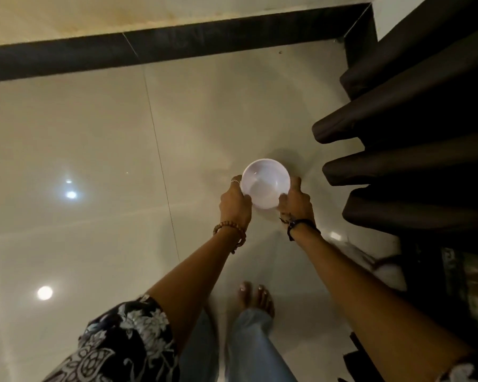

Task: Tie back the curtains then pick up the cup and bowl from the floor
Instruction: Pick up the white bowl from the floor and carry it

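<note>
A white bowl (265,181) is low over the glossy floor, empty inside. My left hand (235,204) grips its left rim, thumb over the edge. My right hand (295,201) grips its right rim the same way. Whether the bowl still touches the floor cannot be told. Dark curtain folds (403,150) hang along the right side, close to my right hand. No cup shows in this view.
Pale glossy floor tiles (94,161) stretch to the left with light reflections. A black skirting board (163,48) runs along the far wall. My bare foot (255,297) stands just below the bowl. A dark object (458,285) sits at the right under the curtain.
</note>
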